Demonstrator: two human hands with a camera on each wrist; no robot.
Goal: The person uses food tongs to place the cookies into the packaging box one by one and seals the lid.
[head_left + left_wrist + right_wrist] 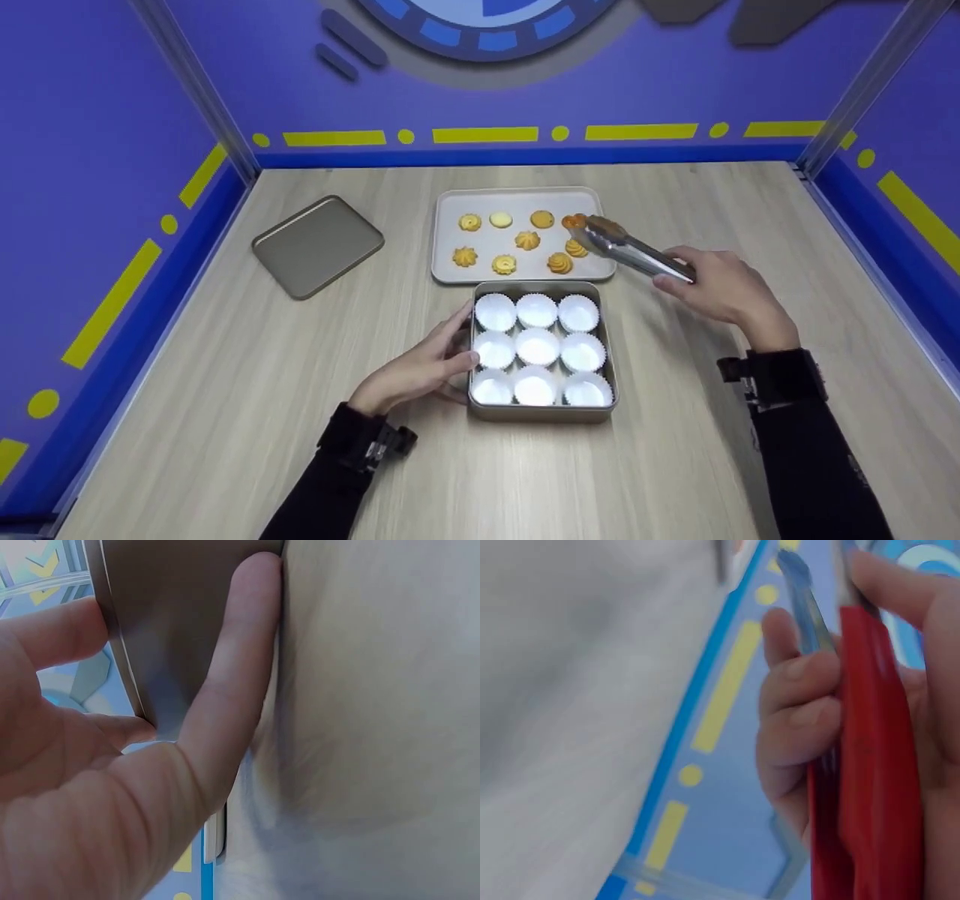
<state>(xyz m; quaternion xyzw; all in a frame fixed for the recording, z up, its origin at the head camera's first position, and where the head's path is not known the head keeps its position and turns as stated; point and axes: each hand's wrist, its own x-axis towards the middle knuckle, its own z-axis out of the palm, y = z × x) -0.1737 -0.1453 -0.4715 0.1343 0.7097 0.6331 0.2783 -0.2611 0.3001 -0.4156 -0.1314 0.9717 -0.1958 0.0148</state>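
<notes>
My left hand [424, 369] rests against the left side of a square metal tin [541, 413], its thumb at the rim. In the left wrist view, extended fingers [232, 682] touch the tin's outer wall. White pleated paper cups [537, 347] stand in rows inside. My right hand [731, 289] grips metal tongs [649, 259], whose red handles [881, 742] show in the right wrist view. The tongs' tips are over the right end of a pale tray [487, 276], beside a reddish-topped cookie [573, 220]. Whether they hold anything, I cannot tell.
On the tray lie several cookies, among them a swirled one [559, 262], a pale round one [500, 219] and a star-shaped one [464, 256]. A grey-brown metal lid [319, 246] lies at the back left. Blue-purple panels [525, 112] wall the table [300, 420].
</notes>
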